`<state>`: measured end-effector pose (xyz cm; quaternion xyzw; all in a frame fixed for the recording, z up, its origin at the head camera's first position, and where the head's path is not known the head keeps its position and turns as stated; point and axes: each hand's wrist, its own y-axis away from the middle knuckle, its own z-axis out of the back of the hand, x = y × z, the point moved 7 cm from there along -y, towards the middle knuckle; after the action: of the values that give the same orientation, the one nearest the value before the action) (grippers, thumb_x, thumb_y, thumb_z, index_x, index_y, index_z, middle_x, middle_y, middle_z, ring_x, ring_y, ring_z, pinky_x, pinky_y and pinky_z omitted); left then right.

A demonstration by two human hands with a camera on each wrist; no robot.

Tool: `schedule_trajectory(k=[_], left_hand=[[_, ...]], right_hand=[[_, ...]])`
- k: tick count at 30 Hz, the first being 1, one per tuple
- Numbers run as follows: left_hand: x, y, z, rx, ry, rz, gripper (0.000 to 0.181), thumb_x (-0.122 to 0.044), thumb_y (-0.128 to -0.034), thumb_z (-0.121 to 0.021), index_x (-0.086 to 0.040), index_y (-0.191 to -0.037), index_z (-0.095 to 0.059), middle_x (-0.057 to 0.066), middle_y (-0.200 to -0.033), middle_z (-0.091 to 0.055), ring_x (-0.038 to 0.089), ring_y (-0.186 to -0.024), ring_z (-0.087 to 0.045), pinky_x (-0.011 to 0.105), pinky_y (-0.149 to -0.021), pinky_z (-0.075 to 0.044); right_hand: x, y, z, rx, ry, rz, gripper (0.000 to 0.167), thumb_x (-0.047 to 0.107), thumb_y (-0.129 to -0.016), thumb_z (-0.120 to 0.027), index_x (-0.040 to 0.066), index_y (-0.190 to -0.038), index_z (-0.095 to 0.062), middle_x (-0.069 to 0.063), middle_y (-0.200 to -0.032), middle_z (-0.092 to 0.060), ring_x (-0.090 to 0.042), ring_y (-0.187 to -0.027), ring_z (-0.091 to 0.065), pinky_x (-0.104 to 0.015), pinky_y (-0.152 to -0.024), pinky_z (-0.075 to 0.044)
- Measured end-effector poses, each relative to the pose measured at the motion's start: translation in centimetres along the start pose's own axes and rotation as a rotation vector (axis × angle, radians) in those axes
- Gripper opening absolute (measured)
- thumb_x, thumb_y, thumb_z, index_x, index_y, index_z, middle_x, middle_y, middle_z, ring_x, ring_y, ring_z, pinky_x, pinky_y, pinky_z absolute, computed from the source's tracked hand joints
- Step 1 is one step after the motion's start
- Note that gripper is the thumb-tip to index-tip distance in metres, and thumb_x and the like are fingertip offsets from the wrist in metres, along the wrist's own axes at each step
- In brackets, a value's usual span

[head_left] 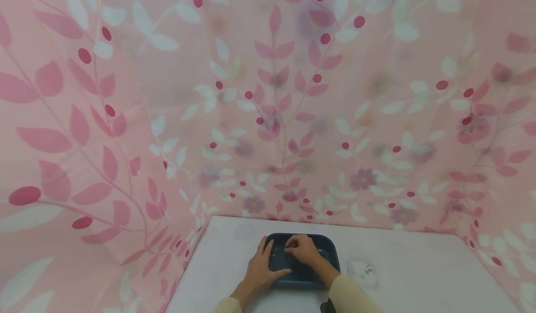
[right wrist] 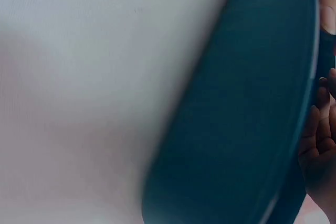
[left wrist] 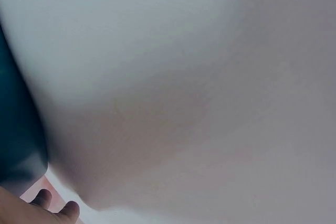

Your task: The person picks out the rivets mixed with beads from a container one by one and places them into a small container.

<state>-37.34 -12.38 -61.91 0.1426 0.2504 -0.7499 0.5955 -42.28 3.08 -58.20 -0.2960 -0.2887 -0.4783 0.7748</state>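
Note:
A dark blue rectangular tray (head_left: pixel 299 273) lies on the white table. My left hand (head_left: pixel 261 266) rests along its left side, fingers spread, thumb reaching over the near part. Inside the tray, my right hand (head_left: pixel 302 249) has its fingers bent together close to a few tiny goldish bits (head_left: pixel 278 249). Whether a bit sits between those fingertips is too small to see. The left wrist view catches two fingertips (left wrist: pixel 55 205) beyond the tray's wall (left wrist: pixel 18 129). In the right wrist view the tray's outer wall (right wrist: pixel 236 103) hides most of the inside; parts of hands show at the right edge.
Right of the tray lies a clear plastic bag (head_left: pixel 361 276) with several small metallic pieces. A dark object (head_left: pixel 327 306) is partly hidden by the right sleeve at the near edge. Pink leaf-patterned cloth (head_left: pixel 272 164) hangs behind and beside the white table (head_left: pixel 427 266).

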Motion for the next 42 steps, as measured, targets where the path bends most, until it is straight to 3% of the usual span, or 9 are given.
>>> schedule_trajectory(k=[6,13,17,21,26,35,42], left_hand=[[-0.2,0.4,0.2,0.002,0.013,0.0,0.11,-0.075,-0.072,-0.069,-0.008,-0.152,-0.035,0.019,-0.161,-0.023,0.039,-0.125,-0.055,0.057,-0.089,-0.051],[-0.3,0.4,0.8,0.008,0.012,0.023,0.108,-0.069,-0.072,-0.074,-0.008,-0.152,-0.036,0.018,-0.162,-0.023,0.039,-0.126,-0.054,0.058,-0.09,-0.049],[-0.2,0.4,0.7,0.014,0.01,0.032,0.109,-0.073,-0.0713,-0.072,-0.009,-0.152,-0.036,0.017,-0.162,-0.022,0.039,-0.127,-0.054,0.059,-0.091,-0.049],[0.1,0.5,0.5,0.024,0.016,0.05,0.111,-0.074,-0.0703,-0.071,-0.009,-0.152,-0.036,0.017,-0.162,-0.023,0.039,-0.127,-0.053,0.06,-0.092,-0.048],[0.4,0.6,0.1,0.029,0.015,0.062,0.111,-0.076,-0.0696,-0.07,-0.011,-0.153,-0.035,0.016,-0.162,-0.022,0.039,-0.127,-0.053,0.059,-0.092,-0.048],[0.5,0.2,-0.1,0.028,0.034,0.074,0.112,-0.076,-0.0686,-0.071,-0.012,-0.153,-0.035,0.013,-0.163,-0.021,0.039,-0.13,-0.051,0.06,-0.095,-0.047],[0.1,0.0,0.1,0.045,0.04,0.073,0.112,-0.076,-0.0689,-0.071,-0.013,-0.154,-0.034,0.013,-0.164,-0.02,0.038,-0.131,-0.051,0.06,-0.097,-0.046]], right_hand=[[-0.1,0.3,1.4,-0.012,-0.091,0.003,0.005,0.011,-0.084,-0.078,0.008,-0.084,-0.074,0.0,-0.075,-0.073,-0.005,-0.065,-0.063,-0.023,-0.057,-0.05],[0.0,0.5,2.5,0.061,-0.177,-0.044,0.008,0.01,-0.088,-0.074,0.002,-0.086,-0.074,-0.01,-0.076,-0.072,-0.02,-0.065,-0.07,-0.027,-0.055,-0.056],[-0.1,0.5,3.4,0.044,-0.146,-0.012,0.006,0.009,-0.087,-0.074,0.003,-0.086,-0.074,-0.007,-0.076,-0.073,-0.022,-0.065,-0.071,-0.026,-0.055,-0.055],[-0.5,0.5,4.4,0.0,-0.121,0.0,0.004,0.009,-0.085,-0.076,0.004,-0.085,-0.075,-0.005,-0.075,-0.073,-0.015,-0.063,-0.069,-0.024,-0.055,-0.053],[-1.4,0.9,5.7,-0.05,-0.079,-0.019,0.006,0.011,-0.084,-0.077,0.006,-0.085,-0.075,-0.003,-0.075,-0.072,-0.007,-0.062,-0.064,-0.023,-0.055,-0.051],[-2.5,1.1,7.9,-0.075,-0.073,-0.011,0.011,0.013,-0.083,-0.079,0.003,-0.089,-0.075,-0.005,-0.078,-0.073,-0.009,-0.064,-0.065,-0.023,-0.058,-0.053],[-3.1,1.6,10.0,-0.098,-0.069,-0.063,0.007,0.01,-0.083,-0.078,0.005,-0.086,-0.074,-0.006,-0.078,-0.073,-0.01,-0.063,-0.065,-0.024,-0.058,-0.054]])
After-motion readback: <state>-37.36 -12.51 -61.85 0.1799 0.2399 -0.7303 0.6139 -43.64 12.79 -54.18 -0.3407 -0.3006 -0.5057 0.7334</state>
